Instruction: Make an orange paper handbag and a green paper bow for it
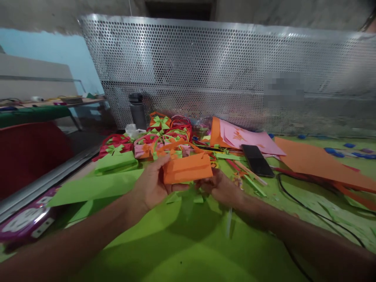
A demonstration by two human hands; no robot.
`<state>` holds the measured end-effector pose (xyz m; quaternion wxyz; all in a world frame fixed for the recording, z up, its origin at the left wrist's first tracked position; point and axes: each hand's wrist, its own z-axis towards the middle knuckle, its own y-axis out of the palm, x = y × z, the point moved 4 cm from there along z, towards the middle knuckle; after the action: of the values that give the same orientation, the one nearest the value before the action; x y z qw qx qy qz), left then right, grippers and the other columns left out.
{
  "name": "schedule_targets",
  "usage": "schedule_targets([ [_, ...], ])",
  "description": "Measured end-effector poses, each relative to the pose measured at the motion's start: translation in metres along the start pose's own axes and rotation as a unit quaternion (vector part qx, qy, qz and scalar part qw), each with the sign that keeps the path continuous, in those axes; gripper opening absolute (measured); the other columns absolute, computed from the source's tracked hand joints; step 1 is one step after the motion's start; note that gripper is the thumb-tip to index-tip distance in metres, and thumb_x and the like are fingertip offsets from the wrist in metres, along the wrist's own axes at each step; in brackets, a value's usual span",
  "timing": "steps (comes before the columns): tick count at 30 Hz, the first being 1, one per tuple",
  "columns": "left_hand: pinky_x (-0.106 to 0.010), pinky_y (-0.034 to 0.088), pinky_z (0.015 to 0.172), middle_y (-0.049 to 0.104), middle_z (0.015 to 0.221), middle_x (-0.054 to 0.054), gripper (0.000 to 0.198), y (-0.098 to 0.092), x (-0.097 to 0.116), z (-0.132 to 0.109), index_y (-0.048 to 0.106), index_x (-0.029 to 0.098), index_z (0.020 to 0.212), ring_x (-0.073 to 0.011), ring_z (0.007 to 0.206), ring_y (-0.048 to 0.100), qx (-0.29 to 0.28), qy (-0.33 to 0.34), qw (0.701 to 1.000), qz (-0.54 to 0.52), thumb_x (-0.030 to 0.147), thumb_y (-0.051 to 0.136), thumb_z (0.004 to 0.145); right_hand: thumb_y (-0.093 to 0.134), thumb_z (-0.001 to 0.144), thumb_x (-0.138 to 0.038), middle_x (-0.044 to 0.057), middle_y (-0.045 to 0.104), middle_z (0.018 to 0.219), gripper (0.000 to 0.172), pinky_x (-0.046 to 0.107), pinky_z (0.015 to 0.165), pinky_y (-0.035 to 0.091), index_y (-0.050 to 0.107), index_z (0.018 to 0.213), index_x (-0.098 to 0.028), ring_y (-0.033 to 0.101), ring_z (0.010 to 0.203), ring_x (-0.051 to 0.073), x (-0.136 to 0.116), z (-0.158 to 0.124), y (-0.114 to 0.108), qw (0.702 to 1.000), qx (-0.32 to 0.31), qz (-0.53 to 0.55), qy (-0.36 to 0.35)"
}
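Observation:
A small orange paper bag (188,169) is held up in front of me, tilted so that a folded long side faces me. My left hand (151,184) is closed round its left end, the thumb along the upper edge. At the lower right corner my right hand (220,186) has its fingers curled in against the bag; their tips are partly hidden. Light green paper pieces (174,197) show just below the bag between both hands. Whether they are attached to it I cannot tell.
Finished little paper bags with green bows (116,149) crowd the back left, near a dark bottle (137,111). Green sheets (96,187) and a purple box (28,223) lie left. To the right are a phone (257,160), pink sheets (249,137), orange sheets (320,160) and a black cable (305,205).

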<state>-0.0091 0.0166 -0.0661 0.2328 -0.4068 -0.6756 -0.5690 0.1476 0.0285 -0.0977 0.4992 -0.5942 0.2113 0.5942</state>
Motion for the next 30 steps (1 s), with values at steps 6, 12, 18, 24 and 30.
schedule_targets([
  [6, -0.047, 0.055, 0.048, 0.068, 0.086, -0.009, 0.020, -0.006, -0.012, 0.004, 0.059, 0.017, 0.095, -0.0253, 0.067, 0.066, 0.041, -0.018, 0.999, 0.020, 0.023, 0.044, 0.083, 0.041, 0.060, 0.001, -0.002, 0.058, 0.068, 0.028, 0.023, 0.060, 0.041, 0.056, 0.074, -0.017, 0.052, 0.065, 0.013, -0.005, -0.001, -0.003, 0.998, -0.019, -0.054, -0.005],
  [12, -0.047, 0.054, 0.046, 0.064, 0.073, -0.006, 0.016, -0.014, -0.019, 0.010, 0.058, 0.015, 0.089, -0.0234, 0.061, 0.063, 0.063, -0.048, 0.996, 0.037, 0.024, 0.047, 0.082, 0.044, 0.060, 0.000, -0.002, 0.057, 0.064, 0.022, 0.023, 0.058, 0.038, 0.056, 0.065, -0.017, 0.049, 0.063, 0.013, -0.002, 0.001, -0.008, 0.997, -0.014, -0.074, 0.023],
  [18, -0.047, 0.054, 0.046, 0.063, 0.073, -0.006, 0.016, -0.014, -0.017, 0.011, 0.058, 0.015, 0.089, -0.0232, 0.061, 0.063, 0.066, -0.045, 0.996, 0.046, 0.023, 0.045, 0.083, 0.044, 0.057, -0.001, -0.001, 0.064, 0.072, 0.034, 0.023, 0.060, 0.042, 0.062, 0.080, -0.018, 0.054, 0.066, 0.014, -0.002, 0.004, -0.009, 0.997, 0.010, -0.013, 0.070],
  [24, -0.045, 0.054, 0.047, 0.064, 0.077, -0.007, 0.013, -0.013, -0.017, 0.009, 0.058, 0.017, 0.085, -0.0223, 0.063, 0.062, 0.070, -0.037, 0.996, 0.046, 0.022, 0.047, 0.082, 0.043, 0.063, -0.008, 0.003, 0.067, 0.077, 0.040, 0.023, 0.053, 0.046, 0.061, 0.097, -0.020, 0.060, 0.064, 0.014, 0.006, 0.003, -0.012, 0.991, 0.053, 0.028, 0.121],
  [30, -0.047, 0.055, 0.049, 0.065, 0.081, -0.007, 0.012, -0.015, -0.018, 0.010, 0.059, 0.016, 0.086, -0.0226, 0.065, 0.063, 0.066, -0.034, 0.996, 0.053, 0.021, 0.048, 0.082, 0.049, 0.065, -0.012, 0.002, 0.062, 0.075, 0.037, 0.021, 0.053, 0.042, 0.057, 0.100, -0.014, 0.056, 0.063, 0.012, -0.004, 0.010, -0.037, 0.988, 0.118, -0.041, 0.086],
])
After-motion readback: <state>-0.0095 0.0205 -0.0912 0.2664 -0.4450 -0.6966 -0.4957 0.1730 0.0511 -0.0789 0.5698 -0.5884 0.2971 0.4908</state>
